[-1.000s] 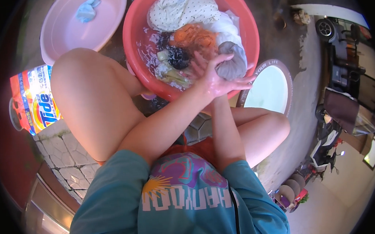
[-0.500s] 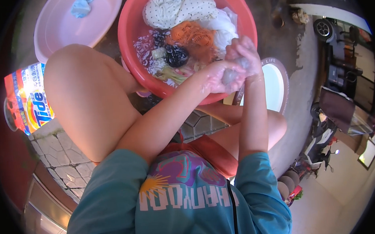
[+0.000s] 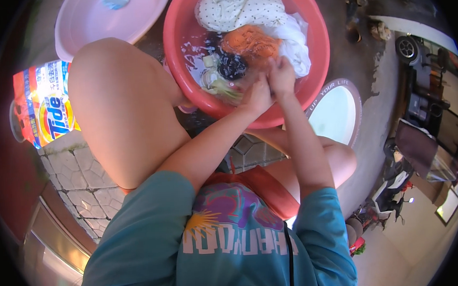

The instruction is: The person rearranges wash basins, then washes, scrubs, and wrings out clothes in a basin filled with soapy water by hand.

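Observation:
Both my hands are together over the water in a red basin (image 3: 169, 53), at its near right side. My left hand (image 3: 258, 95) has its fingers curled, thumb side toward the right. Beside it my right hand (image 3: 281, 78) is closed too, knuckles up. Whatever lies between the fingers is hidden. Just beyond them in the water is an orange cloth (image 3: 249, 41). A white cloth (image 3: 295, 43) is to the right of it, and a white dotted garment (image 3: 237, 9) is heaped at the far side. Left of my hands lie a dark cloth (image 3: 232, 66) and a pale yellow-green cloth (image 3: 225, 88).
A pale pink basin (image 3: 73, 34) with a light blue cloth (image 3: 115, 0) stands at the far left. An orange-and-white detergent bag (image 3: 45, 103) is beside my left knee. A round white-topped stool (image 3: 336, 114) stands right of the red basin. Vehicles line the right side.
My hands have turned over and lowered toward the water, their fingers now curled inward. The small greyish bundle that showed between them is hidden. The whole view has shifted slightly.

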Tool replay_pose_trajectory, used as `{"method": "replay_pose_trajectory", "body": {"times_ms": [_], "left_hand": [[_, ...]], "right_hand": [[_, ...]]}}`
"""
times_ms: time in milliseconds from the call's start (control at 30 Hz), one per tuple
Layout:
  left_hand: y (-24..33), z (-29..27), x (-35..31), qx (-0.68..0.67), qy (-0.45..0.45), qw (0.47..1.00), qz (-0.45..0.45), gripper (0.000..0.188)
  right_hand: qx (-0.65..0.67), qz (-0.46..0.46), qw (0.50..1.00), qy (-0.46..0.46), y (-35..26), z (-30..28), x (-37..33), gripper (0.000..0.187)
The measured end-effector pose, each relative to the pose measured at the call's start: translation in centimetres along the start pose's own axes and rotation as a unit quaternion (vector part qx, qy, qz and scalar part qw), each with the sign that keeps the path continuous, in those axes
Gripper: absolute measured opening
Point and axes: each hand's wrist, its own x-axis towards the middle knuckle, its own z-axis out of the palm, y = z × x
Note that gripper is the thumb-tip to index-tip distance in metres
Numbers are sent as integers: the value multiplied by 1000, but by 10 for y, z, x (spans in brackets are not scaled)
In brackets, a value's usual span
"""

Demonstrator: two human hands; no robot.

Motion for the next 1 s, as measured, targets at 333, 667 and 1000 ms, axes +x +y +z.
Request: {"method": "replay_pose_trajectory", "body": {"times_ms": [333, 667, 1000], "left_hand": [[-22, -39, 32, 134, 276, 952, 12, 27], [-53, -16, 63, -88, 333, 937, -55, 12], [-55, -17, 44, 79, 173, 980, -53, 63]], "right_hand": [[540, 6, 829, -146, -202, -62, 64, 41], [80, 127, 978, -147, 94, 48, 43, 50], [-46, 27, 997, 55, 28, 61, 16, 83]]}}
